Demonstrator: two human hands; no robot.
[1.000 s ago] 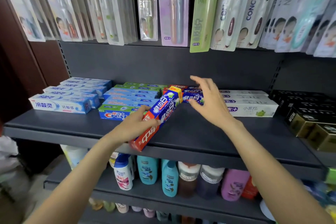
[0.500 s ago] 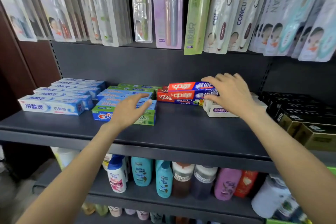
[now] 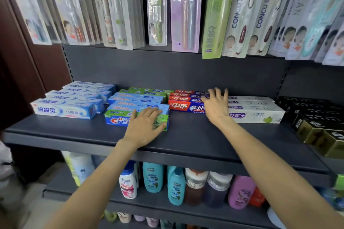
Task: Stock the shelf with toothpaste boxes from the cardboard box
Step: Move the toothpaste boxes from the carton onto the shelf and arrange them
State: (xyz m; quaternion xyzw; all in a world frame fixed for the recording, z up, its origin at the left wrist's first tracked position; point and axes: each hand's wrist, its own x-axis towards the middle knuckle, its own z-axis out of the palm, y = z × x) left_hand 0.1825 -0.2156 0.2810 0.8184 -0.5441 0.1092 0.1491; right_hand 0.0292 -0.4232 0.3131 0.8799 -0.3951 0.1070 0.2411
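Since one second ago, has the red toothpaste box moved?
Yes. The red toothpaste box went from the shelf front edge back into its row, beside the white boxes.

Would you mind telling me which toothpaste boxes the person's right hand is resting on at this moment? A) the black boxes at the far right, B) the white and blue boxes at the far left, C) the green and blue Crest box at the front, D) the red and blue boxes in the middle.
D: the right hand lies with straight fingers on the red and blue boxes; the left hand covers the Crest box.
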